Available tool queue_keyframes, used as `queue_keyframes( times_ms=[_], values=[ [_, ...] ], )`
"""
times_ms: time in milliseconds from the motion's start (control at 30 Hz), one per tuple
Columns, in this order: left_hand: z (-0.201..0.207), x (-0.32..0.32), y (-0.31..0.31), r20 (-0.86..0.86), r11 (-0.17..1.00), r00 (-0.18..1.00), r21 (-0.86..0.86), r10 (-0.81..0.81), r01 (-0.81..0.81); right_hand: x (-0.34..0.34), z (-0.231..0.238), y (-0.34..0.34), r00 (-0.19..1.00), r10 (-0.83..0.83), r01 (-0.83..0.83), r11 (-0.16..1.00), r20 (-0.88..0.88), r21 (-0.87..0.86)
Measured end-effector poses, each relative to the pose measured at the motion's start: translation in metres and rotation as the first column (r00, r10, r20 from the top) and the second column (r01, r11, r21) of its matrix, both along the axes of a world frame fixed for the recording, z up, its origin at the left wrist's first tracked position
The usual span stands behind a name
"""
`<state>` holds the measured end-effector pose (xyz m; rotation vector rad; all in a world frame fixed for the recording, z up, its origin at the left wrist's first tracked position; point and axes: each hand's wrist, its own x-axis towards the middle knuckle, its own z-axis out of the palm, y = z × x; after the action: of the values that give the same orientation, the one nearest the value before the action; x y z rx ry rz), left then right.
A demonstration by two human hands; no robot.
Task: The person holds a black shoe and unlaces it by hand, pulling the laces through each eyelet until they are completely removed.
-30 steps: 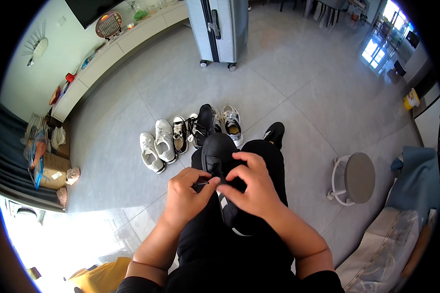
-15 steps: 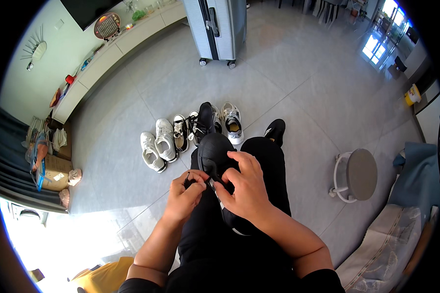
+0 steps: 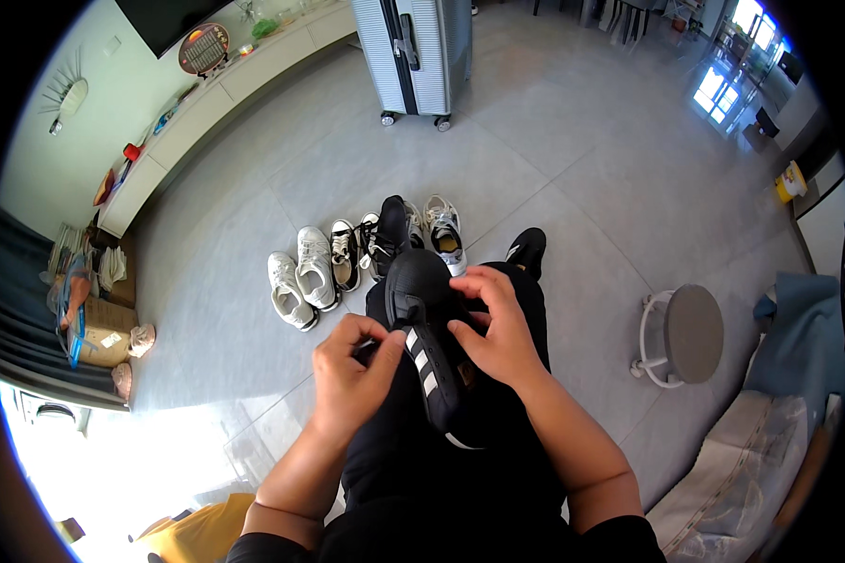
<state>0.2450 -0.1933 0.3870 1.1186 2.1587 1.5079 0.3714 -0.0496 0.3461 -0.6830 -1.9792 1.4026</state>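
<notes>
A black sneaker (image 3: 429, 371) with white side stripes rests lengthwise on my lap, its rounded toe pointing away from me. At its left side, my left hand (image 3: 352, 366) has thumb and forefinger brought together close to the lacing; whatever they pinch is too small or dark to make out. My right hand (image 3: 495, 328) grips the right side of the sneaker, forefinger by the toe and thumb over the opening. Black trousers lie beneath, so the far edge of the shoe blends into them.
Ahead on the tiled floor stands a row of white shoes (image 3: 316, 267) and black-and-white shoes (image 3: 345, 255). Beyond is a silver suitcase (image 3: 432, 66). A round stool (image 3: 693, 333) is at the right, a cardboard box (image 3: 105, 333) at the left. My black-shod foot (image 3: 528, 251) shows ahead.
My hands have moved apart: the right shifted right, off the middle of the sneaker, and the left slightly left. The white stripes and the shoe's opening now show more fully.
</notes>
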Motion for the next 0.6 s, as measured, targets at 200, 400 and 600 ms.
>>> queue_keyframes(
  times_ms=[200, 400, 600],
  values=[
    [-0.018, 0.013, 0.014, 0.09, 0.977, 0.996, -0.21, -0.026, 0.045, 0.012, -0.008, 0.005, 0.989, -0.038, 0.064, 0.982, 0.144, -0.177],
    [-0.02, 0.003, 0.017, -0.05, 0.994, 0.997, -0.103, -0.052, 0.046, 0.03, 0.017, -0.005, 0.981, -0.14, 0.144, 0.989, 0.135, -0.02],
    [0.018, 0.026, 0.047, -0.66, 0.979, 0.73, -0.04, -0.177, 0.201, 0.021, 0.023, -0.017, 0.984, -0.148, 0.146, 0.989, 0.1, 0.033]
  ],
)
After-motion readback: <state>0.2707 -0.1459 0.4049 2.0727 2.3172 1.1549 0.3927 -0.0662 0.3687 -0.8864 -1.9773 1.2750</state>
